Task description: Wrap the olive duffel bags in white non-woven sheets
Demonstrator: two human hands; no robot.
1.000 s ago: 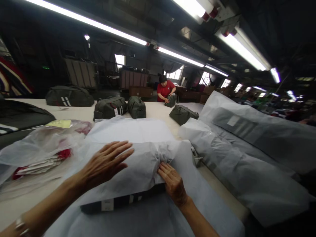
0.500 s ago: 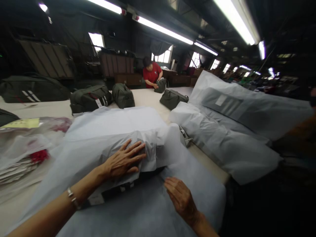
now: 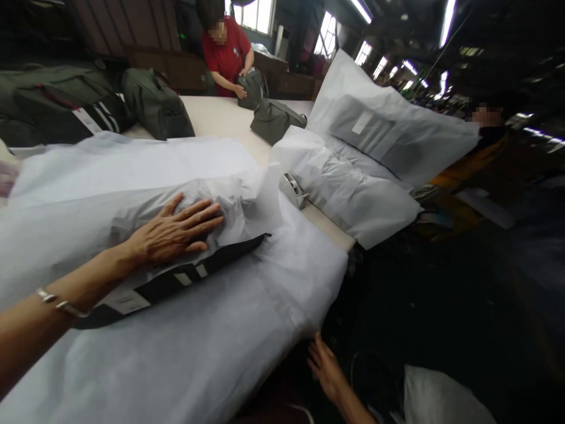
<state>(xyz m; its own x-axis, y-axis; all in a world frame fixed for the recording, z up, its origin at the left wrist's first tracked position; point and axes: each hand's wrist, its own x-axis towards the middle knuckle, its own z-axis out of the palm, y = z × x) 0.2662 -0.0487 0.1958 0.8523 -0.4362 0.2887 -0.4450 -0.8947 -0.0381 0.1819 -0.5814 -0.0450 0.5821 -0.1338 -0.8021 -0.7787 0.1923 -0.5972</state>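
My left hand lies flat with fingers spread on translucent white plastic wrapping that covers part of a bulky dark bag. The bag's lower side shows below the wrapping, with pale stripes and a white tag. Under it spreads a large white sheet that drapes over the near table edge. At the sheet's lower right edge is my right hand, thumb up against the edge and fingers apart; I see no firm grip on it.
Bagged packages are stacked at the right, beside a grey device like a tape dispenser. Dark green bags stand along the table's far side. Across it, a person in a red shirt handles another bag. A pale bundle lies low right.
My right hand has moved down and right, from beside the bag to the sheet's edge. My left hand stays on the wrapping. The view has turned right and down.
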